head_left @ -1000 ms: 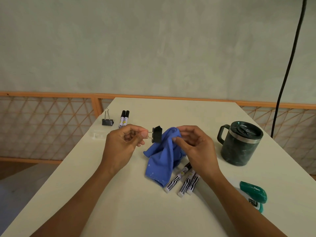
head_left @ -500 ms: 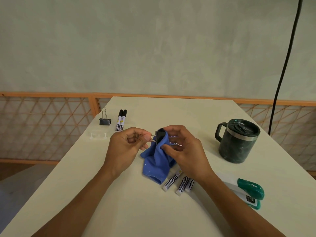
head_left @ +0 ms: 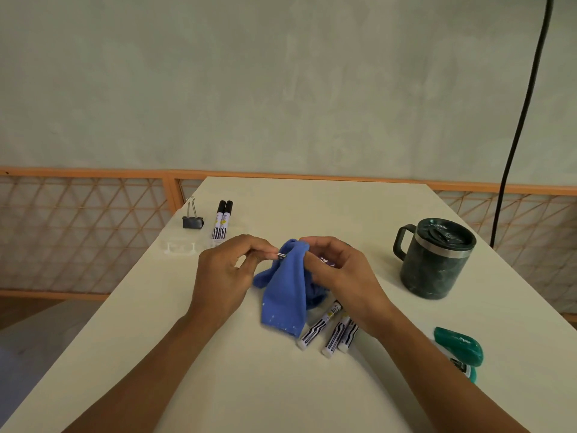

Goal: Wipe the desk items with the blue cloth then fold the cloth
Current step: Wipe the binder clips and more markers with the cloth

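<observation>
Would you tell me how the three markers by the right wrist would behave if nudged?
The three markers look round-barrelled and lie on their sides on the smooth table, so they would probably roll sideways. They look slim and plastic, so likely light. Lying side by side, one may knock the next.

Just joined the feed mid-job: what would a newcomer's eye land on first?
At the desk's centre, the blue cloth is bunched over a binder clip; the left hand pinches its wire handles while the right hand grips the cloth. A dark green mug stands to the right, and three markers lie beside the cloth's near end.
</observation>
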A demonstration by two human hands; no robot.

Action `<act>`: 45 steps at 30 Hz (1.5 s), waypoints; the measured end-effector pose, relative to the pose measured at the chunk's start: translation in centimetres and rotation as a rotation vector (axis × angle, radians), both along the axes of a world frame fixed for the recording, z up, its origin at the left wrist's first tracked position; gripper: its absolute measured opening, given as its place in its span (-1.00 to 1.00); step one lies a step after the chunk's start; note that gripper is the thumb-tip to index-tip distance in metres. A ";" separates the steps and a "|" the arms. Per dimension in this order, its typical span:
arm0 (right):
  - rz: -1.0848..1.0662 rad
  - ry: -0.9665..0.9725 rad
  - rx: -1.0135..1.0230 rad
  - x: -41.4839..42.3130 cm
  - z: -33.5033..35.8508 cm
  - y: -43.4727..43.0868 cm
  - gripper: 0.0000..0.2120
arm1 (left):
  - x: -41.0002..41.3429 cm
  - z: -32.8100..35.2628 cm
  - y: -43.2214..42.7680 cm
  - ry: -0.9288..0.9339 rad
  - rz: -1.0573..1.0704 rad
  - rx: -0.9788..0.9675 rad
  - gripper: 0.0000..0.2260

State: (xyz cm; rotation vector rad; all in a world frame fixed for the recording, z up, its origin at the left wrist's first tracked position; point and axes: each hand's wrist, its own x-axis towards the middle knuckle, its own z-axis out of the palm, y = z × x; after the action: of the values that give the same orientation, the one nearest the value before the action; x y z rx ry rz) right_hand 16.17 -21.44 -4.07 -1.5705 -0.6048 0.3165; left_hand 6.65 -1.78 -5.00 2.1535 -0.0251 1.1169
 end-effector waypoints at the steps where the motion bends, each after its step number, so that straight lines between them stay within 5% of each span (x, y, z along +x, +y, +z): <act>1: 0.001 -0.005 0.011 0.2 0.1 -0.2 -0.81 | 0.1 -0.1 0.1 -0.002 -0.008 0.008 -0.83; 7: -0.041 0.039 0.148 0.6 0.1 -0.6 -0.68 | 0.5 0.0 -0.7 0.082 -0.134 -0.125 -0.90; 12: -0.062 0.041 0.176 0.2 -0.3 -0.3 -0.73 | 0.5 0.2 -0.7 0.225 -0.194 -0.463 -0.85; 16: -0.061 0.103 0.240 -0.1 -0.5 0.3 -0.73 | 0.6 0.3 -1.0 0.207 -0.226 -0.575 -0.72; 23: -0.064 0.101 0.214 0.3 -0.5 -0.2 -0.66 | 0.4 0.7 -1.0 0.187 -0.161 -0.719 -0.78; 31: -0.163 -0.002 0.163 0.9 -0.8 -0.4 -0.83 | 0.3 1.3 0.2 0.134 -0.134 -0.735 -0.82; 40: 0.004 -0.166 0.015 0.0 -1.3 0.4 -0.48 | 0.0 1.5 -0.2 0.239 -0.201 -0.606 -0.83; 45: 0.013 -0.213 -0.004 0.1 -1.0 -0.1 -0.47 | 0.0 1.4 0.3 0.289 -0.184 -0.363 -0.87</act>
State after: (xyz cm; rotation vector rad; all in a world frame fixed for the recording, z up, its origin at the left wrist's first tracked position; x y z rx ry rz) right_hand 16.32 -21.56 -5.08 -1.6161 -0.7795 0.1609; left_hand 6.62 -1.52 -3.63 1.9183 0.1012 0.6419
